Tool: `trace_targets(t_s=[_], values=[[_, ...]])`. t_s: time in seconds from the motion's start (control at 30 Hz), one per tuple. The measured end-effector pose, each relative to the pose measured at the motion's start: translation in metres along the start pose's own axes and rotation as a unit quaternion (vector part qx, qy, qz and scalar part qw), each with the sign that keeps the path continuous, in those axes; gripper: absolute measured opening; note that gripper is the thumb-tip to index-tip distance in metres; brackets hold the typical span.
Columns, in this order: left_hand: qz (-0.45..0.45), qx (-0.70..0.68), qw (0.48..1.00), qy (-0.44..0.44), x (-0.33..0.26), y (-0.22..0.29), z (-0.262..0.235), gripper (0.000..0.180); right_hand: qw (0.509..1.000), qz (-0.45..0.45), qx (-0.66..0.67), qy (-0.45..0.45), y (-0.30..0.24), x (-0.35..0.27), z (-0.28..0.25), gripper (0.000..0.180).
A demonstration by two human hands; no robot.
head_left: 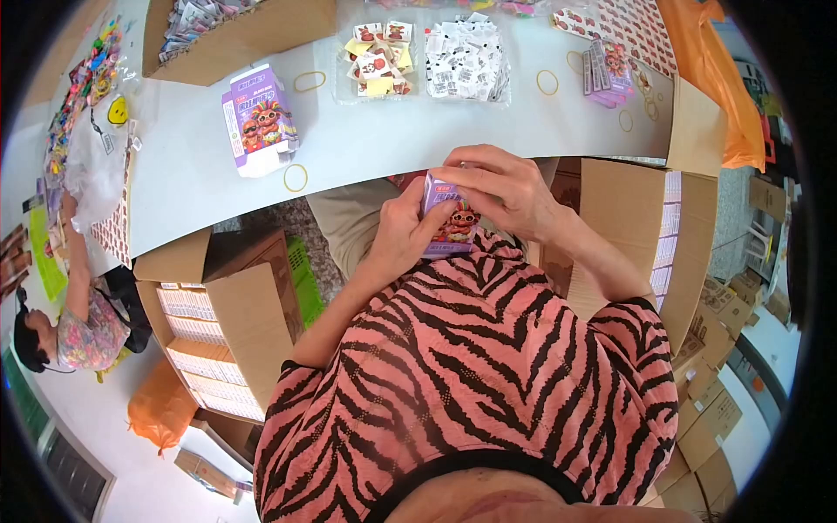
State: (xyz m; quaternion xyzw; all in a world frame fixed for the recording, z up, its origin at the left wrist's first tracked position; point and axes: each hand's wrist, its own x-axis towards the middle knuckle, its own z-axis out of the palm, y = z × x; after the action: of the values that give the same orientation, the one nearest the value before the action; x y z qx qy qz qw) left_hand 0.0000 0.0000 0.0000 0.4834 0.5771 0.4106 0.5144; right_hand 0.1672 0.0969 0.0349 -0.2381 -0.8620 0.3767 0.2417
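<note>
Just off the table's near edge, a small purple cardboard box [455, 228] with cartoon figures is held upright in front of my body. My left hand [408, 228] grips its left side, thumb across the front. At its top end, my right hand [506, 190] has its fingers closed over the upper edge, partly hiding it. A larger purple display box [261, 118] stands on the table to the left. Beyond my hands lie a clear tray of small printed cards [377, 63] and a pile of small white packets [466, 59].
An open carton [235, 44] of packets sits at the back left. Small purple boxes [608, 74] and rubber bands [547, 83] lie at right. Open cartons of stacked boxes flank me, left [248, 305] and right [623, 205]. Another person [83, 336] works at far left.
</note>
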Motion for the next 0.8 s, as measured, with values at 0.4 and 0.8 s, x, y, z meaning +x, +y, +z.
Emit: trace_targets(t_s=[0.4, 0.8], values=[[-0.028, 0.036, 0.998, -0.037, -0.001, 0.008, -0.001, 0.036, 0.996, 0.018, 0.087, 0.023, 0.003, -0.010, 0.009, 0.037], [0.027, 0.001, 1.000, 0.015, 0.007, 0.020, -0.008, 0.030, 0.972, 0.136, 0.192, -0.016, -0.004, 0.000, -0.013, 0.025]])
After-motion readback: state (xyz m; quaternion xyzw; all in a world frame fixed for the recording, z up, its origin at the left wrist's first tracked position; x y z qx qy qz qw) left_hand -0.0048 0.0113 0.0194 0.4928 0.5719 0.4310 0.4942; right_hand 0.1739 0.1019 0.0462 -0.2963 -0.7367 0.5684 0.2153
